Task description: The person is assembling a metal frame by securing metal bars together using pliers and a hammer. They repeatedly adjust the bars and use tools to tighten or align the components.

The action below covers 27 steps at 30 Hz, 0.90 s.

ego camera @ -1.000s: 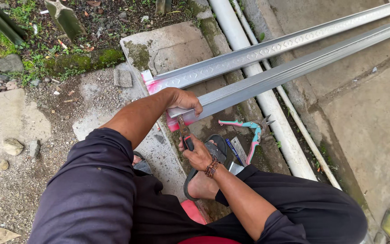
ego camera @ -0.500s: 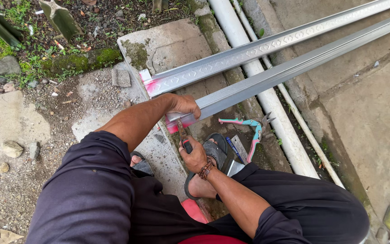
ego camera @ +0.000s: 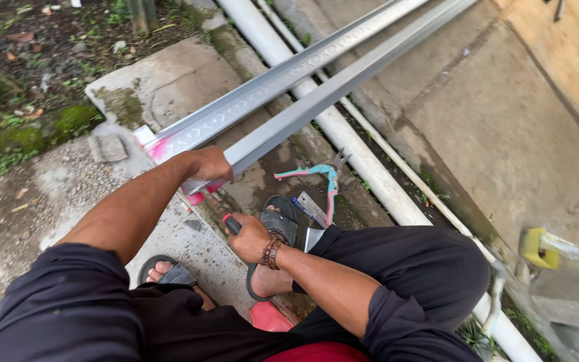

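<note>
The nearer metal channel (ego camera: 343, 84) lies slanting across the concrete slab (ego camera: 162, 84), its pink-marked end under your left hand (ego camera: 208, 163), which clamps down on it. Your right hand (ego camera: 249, 236) is closed around a red-tipped tool handle (ego camera: 230, 223), possibly a marker; its tip is hidden. Beside your sandal (ego camera: 277, 224) lie teal-handled snips (ego camera: 323, 175), next to a white pipe (ego camera: 370, 167).

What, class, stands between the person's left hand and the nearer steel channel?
Nothing visible: the left hand already rests on the end of the nearer channel. The right hand, just below it, grips a red-tipped tool.
</note>
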Tool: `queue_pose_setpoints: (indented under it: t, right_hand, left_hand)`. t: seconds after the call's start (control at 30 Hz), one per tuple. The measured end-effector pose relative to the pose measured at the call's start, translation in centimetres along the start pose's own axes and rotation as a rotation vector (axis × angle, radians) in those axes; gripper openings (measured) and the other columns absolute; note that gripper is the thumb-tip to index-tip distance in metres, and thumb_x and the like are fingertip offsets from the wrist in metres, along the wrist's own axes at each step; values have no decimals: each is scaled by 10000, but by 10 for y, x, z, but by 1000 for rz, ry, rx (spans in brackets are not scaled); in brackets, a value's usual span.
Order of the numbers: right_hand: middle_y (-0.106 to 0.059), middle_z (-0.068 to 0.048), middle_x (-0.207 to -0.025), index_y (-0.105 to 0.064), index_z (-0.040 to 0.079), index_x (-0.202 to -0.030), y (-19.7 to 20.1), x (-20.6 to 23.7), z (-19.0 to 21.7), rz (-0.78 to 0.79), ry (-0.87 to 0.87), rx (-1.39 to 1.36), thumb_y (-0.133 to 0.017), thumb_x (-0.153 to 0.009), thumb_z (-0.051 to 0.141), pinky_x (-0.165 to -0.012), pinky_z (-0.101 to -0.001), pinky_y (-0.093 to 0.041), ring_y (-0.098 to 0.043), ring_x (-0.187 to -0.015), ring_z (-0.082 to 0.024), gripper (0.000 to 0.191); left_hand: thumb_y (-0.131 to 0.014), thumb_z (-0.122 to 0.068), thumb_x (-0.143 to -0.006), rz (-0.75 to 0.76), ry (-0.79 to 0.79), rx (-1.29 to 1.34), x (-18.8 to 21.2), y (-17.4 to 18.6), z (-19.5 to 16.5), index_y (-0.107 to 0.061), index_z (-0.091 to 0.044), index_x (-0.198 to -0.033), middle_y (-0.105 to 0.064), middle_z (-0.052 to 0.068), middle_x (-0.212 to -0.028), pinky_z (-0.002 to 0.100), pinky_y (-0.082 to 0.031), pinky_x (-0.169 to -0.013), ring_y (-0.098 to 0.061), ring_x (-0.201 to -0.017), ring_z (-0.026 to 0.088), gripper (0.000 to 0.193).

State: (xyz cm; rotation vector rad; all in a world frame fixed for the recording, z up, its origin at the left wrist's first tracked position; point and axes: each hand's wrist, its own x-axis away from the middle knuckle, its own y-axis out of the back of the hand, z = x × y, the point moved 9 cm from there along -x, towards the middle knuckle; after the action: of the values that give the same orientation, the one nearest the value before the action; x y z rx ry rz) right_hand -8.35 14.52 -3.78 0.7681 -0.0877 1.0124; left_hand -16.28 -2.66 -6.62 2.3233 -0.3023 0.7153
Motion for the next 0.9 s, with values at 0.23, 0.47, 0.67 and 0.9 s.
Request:
queue_pose_setpoints:
  t: [0.23, 0.47, 0.67, 0.9]
  right_hand:
    - [-636, -150, -772, -605, 36, -959, 10, 5, 16, 10, 106, -75, -647, -794, 153, -676, -420, -515, -644, -702, -283, 206]
    - [-597, -155, -742, -569, 27, -989, 20, 16, 17, 101, 47, -67, -634, -843, 169, -672, -420, -502, -616, -688, -287, 213]
    - [-613, -130, -764, -453, 20, -1079, 32, 24, 22, -73, 93, -78, -687, -805, 185, -690, -412, -484, -624, -711, -268, 397]
    - [-689, -153, -815, -689, 40, -895, 10, 30, -11, 76, -123, 3, -713, -916, 327, -720, -385, -509, -635, -725, -228, 289]
  left_hand:
    - [-762, -352, -728, 193, 170, 454, 30, -9, -3, -736, -1, -1109, -755, 157, -975, 424, -565, -733, -706, -813, 267, 518]
    - [-714, -302, -731, 522, 185, 934, 49, -35, -15, -669, 28, -1115, -747, 189, -903, 435, -632, -664, -742, -693, 277, 508]
    - [-784, -281, -709, 342, 138, 732, 36, -28, -8, -670, 18, -1151, -747, 180, -898, 443, -609, -649, -735, -738, 273, 546]
    - [-774, -246, -692, 143, 66, 525, 17, -25, -5, -768, 48, -1003, -747, 157, -892, 416, -552, -616, -697, -724, 246, 428]
